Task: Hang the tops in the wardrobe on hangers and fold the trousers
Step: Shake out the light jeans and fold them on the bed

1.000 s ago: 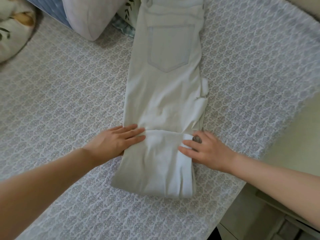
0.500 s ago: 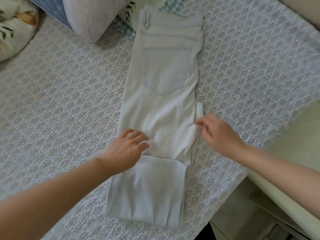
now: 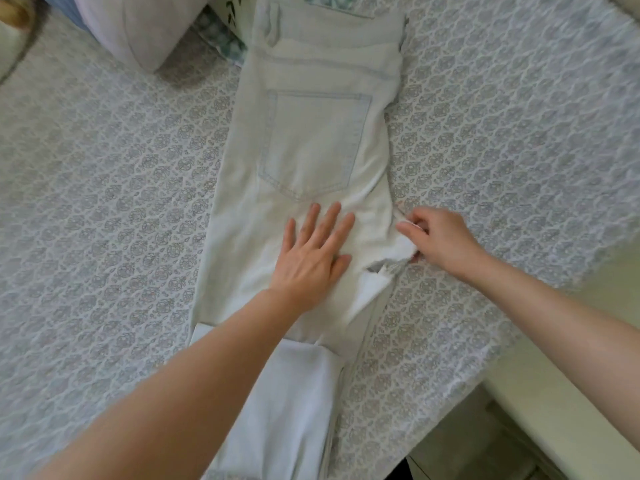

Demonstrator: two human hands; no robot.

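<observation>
Pale trousers [image 3: 311,133] lie on the bed [image 3: 104,202], waistband toward twelve o'clock. The left hand [image 3: 311,258], fingers spread, pins them flat while the right hand [image 3: 440,240], at three o'clock, pinches the stray flap [image 3: 403,245], likely to tuck it.

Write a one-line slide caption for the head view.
Left hand presses flat on pale jeans laid on a patterned bedspread while the right hand pinches fabric at their side edge.

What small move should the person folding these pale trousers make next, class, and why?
Probably fold the white flap inward onto the trousers. The right hand pinches it where it juts past the right edge, while the left hand presses flat below the back pocket, steadying the cloth.
</observation>
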